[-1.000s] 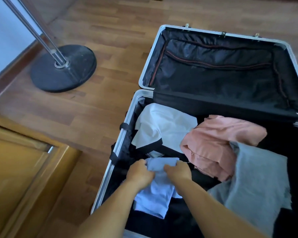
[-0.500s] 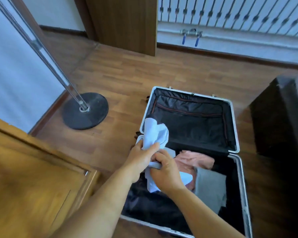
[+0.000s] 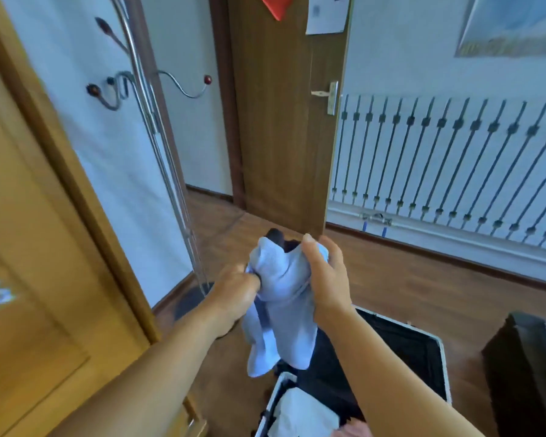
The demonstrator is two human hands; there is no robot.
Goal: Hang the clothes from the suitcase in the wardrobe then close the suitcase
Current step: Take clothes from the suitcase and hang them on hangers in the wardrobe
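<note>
Wooden wardrobe fills the whole nine o'clock side of the view, its golden panel running from top to bottom. Across at three o'clock stands the white radiator grille, and at twelve a dark brown door hangs ajar. Down at five o'clock lies the suitcase, wide open on the floor, black lining showing, with a white garment and a scrap of pink just beside it in the near half. A chrome coat stand rises at ten o'clock. And dead centre, lifted clear above the case, is the pale blue shirt: left hand clenched tight round a bunch of its fabric at the near side, right hand wrapped over the collar end, thumb up, fingers curled behind the cloth, which droops down between both wrists.
</note>
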